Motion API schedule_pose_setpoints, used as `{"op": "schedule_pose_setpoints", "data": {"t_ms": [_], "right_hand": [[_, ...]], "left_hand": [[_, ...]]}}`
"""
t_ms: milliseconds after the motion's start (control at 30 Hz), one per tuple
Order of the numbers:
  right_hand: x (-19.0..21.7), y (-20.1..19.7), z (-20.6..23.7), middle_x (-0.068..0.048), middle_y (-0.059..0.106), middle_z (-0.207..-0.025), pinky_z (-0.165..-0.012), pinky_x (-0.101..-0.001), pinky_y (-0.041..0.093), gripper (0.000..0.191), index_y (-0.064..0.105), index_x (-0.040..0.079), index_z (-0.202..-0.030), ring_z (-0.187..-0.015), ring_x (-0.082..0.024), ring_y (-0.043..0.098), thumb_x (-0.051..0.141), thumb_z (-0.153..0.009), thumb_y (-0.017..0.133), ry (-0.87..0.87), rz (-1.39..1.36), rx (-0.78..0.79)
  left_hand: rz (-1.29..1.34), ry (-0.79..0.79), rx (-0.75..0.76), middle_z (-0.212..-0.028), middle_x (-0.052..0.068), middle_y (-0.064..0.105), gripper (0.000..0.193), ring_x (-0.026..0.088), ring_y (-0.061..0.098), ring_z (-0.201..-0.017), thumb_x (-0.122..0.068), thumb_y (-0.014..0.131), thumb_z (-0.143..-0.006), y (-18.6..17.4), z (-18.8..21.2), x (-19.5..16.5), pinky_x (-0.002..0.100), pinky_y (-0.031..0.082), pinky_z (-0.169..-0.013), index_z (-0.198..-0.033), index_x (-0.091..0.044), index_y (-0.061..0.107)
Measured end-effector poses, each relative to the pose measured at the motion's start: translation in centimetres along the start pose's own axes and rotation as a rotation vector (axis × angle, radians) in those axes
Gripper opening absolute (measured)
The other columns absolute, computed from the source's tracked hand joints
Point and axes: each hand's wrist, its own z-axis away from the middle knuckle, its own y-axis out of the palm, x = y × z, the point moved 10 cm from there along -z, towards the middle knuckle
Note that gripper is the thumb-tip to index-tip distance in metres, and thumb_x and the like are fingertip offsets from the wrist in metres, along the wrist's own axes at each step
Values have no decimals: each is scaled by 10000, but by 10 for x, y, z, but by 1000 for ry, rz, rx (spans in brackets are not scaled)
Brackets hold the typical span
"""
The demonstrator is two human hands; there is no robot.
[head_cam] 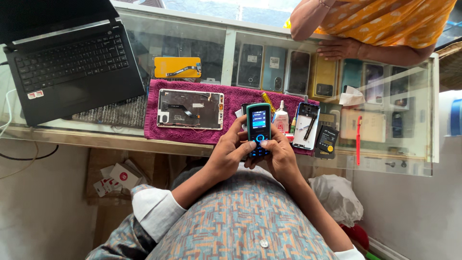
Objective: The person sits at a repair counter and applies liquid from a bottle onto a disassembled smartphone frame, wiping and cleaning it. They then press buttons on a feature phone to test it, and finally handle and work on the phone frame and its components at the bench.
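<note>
Head view looks down at a small teal phone (258, 129) with its screen lit, held upright above the pink towel (192, 135). Left hand (230, 154) and right hand (276, 156) both curl shut around it, thumbs on the keys. Both arms bend in from the lap. An opened tablet (190, 109) lies on the towel nearby.
</note>
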Motion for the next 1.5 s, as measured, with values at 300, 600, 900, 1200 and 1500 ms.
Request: {"op": "schedule_pose_setpoints", "data": {"t_ms": [300,600,900,1200,1500], "right_hand": [[0,10,-2,-306,675,-1168,-550,-386,622,465,464,-27,-1384,-696,-334,732,62,-927,471,5,7,4],[2,17,-6,-302,672,-1180,-577,-379,624,475,466,-31,-1391,-720,-325,730,93,-932,479,29,58,8],[6,14,-8,-294,671,-1186,-589,-392,636,465,471,-23,-1373,-722,-323,740,113,-929,486,29,67,-10],[9,1,-6,-259,694,-1144,-561,-390,627,411,507,-41,-1328,-705,-308,736,173,-981,555,1,63,-68],[8,-17,1,-246,709,-1082,-560,-397,620,373,545,-52,-1287,-720,-308,729,96,-944,530,-37,25,-152]], "left_hand": [[-7,9,0,-1137,150,698,611,108,664,-872,-22,565,-994,-4,4,-4,251,565,-698,-1557,-26,326],[-32,35,-20,-1159,163,703,614,121,678,-934,-23,566,-988,-12,4,-6,261,576,-766,-1558,-27,338],[-16,41,-2,-1147,153,697,612,124,679,-949,-29,562,-986,-9,-3,-12,261,579,-784,-1553,-27,333],[-49,0,20,-1137,132,701,602,104,653,-915,-4,563,-991,-1,-10,-8,260,561,-741,-1552,-31,347],[-54,-39,61,-1133,126,707,630,94,631,-866,5,565,-992,11,-12,3,254,543,-701,-1566,-39,308]]}}
